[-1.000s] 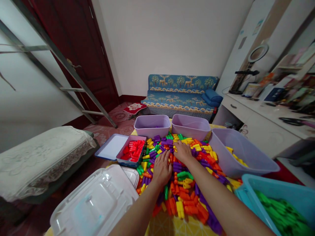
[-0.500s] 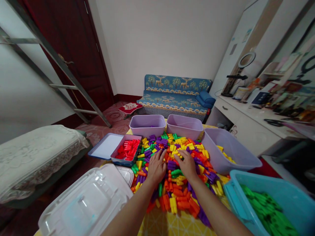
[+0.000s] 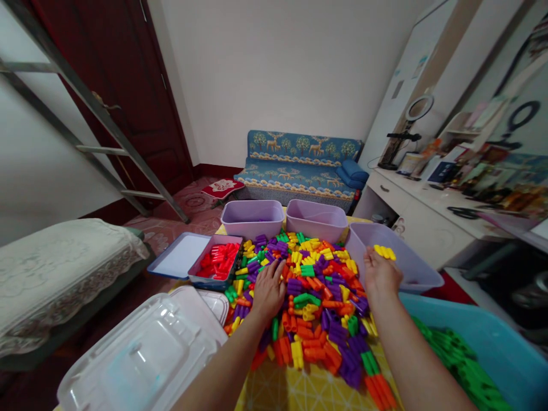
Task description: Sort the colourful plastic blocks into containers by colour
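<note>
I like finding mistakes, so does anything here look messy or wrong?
I see nothing broken. The pale lids on the left overlap crookedly instead of lining up. The toy pieces lie in a loose, mixed-up heap, which looks messy.

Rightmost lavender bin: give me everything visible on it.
The rightmost lavender bin is open-topped, with smooth plain walls and rounded corners; it looks like plastic. It stands upright right of the block pile, beyond the teal tub. The right hand, holding a yellow piece, covers part of it; whether they touch is unclear. Much of the bin's floor is hidden.
</note>
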The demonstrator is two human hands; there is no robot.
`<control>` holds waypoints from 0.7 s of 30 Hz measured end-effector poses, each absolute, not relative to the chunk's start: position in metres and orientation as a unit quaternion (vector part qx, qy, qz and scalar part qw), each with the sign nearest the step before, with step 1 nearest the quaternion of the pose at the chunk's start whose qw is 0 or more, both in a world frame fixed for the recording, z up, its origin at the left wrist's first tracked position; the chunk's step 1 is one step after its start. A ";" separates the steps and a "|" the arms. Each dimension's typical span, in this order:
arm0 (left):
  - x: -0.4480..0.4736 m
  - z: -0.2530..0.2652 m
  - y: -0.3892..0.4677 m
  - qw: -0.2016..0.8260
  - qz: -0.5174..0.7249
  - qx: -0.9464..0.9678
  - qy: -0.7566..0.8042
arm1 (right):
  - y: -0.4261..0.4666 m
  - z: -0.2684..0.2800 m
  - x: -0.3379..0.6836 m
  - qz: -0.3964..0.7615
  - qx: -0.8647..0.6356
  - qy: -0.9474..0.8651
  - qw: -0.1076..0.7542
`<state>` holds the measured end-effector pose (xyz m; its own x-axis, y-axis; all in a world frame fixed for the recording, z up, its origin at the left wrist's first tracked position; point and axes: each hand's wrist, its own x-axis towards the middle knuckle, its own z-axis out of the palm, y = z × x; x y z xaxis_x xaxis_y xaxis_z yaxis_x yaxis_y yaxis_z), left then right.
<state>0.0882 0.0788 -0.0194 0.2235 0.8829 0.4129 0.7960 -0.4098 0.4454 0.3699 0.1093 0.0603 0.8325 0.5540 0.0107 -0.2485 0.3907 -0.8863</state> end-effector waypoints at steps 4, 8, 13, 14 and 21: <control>0.088 -0.019 0.078 0.070 0.309 0.779 0.542 | 0.106 0.060 0.378 0.267 -0.478 -0.107 0.830; 0.088 -0.017 0.078 0.071 0.310 0.778 0.542 | 0.102 0.060 0.384 0.283 -0.465 -0.076 0.835; 0.087 -0.018 0.078 0.071 0.311 0.777 0.542 | 0.098 0.064 0.385 0.303 -0.471 -0.068 0.826; 0.087 -0.018 0.078 0.070 0.312 0.778 0.541 | 0.096 0.063 0.380 0.308 -0.478 -0.080 0.819; 0.088 -0.018 0.078 0.075 0.305 0.779 0.543 | 0.069 0.027 0.296 0.398 -0.588 -0.456 0.537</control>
<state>0.0877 0.0781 -0.0181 0.2238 0.8916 0.3936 0.8008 -0.3985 0.4472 0.2957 0.0687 0.0272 0.2671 0.9634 0.0214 0.1090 -0.0082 -0.9940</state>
